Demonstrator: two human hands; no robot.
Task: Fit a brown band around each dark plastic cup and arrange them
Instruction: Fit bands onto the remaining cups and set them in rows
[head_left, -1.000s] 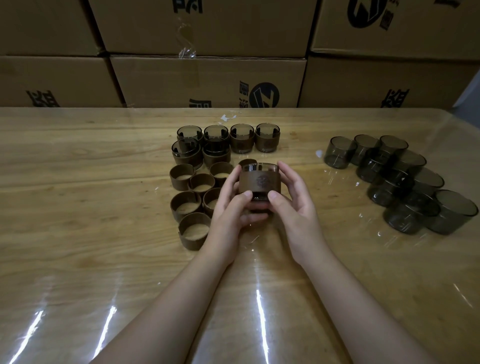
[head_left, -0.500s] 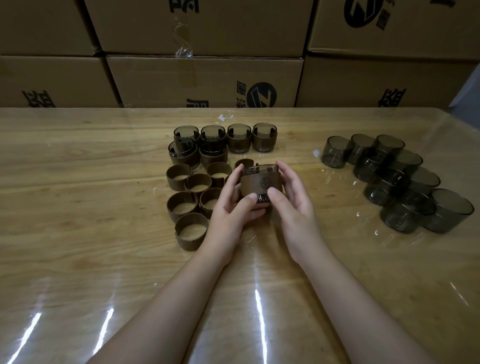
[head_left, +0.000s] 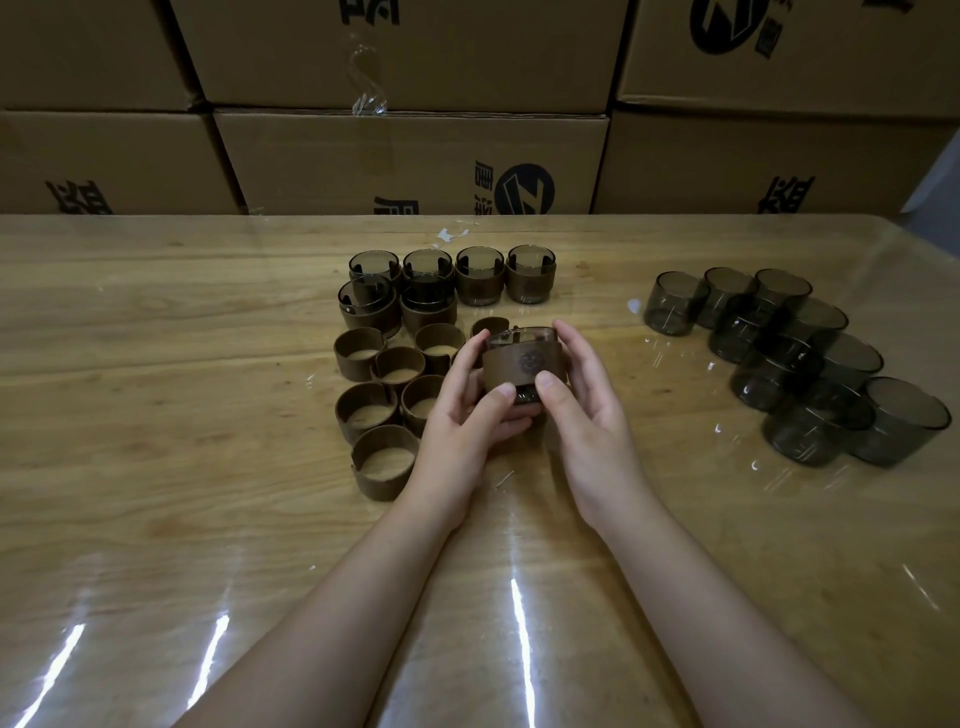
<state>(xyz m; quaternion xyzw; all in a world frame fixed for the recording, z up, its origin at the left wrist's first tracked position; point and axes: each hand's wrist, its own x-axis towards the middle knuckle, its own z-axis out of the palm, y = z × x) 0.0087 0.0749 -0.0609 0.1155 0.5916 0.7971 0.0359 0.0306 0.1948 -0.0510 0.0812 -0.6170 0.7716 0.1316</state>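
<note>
Two hands — left (head_left: 462, 422), right (head_left: 588, 422) — hold cup (head_left: 524, 339) | brown band (head_left: 511, 366) around it

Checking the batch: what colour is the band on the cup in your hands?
Brown band with a round dark emblem; clearest in the head view.

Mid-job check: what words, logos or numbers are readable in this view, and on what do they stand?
"益" (likely; its lower part is cut off by the table): left box and right box.
Round logo with a Z-like stroke, no word: middle box and upper right box.
Characters beside the middle logo: cut off, unreadable.
Round emblem on the brown band of the held cup: too small to read.
Numbers: none.
</note>
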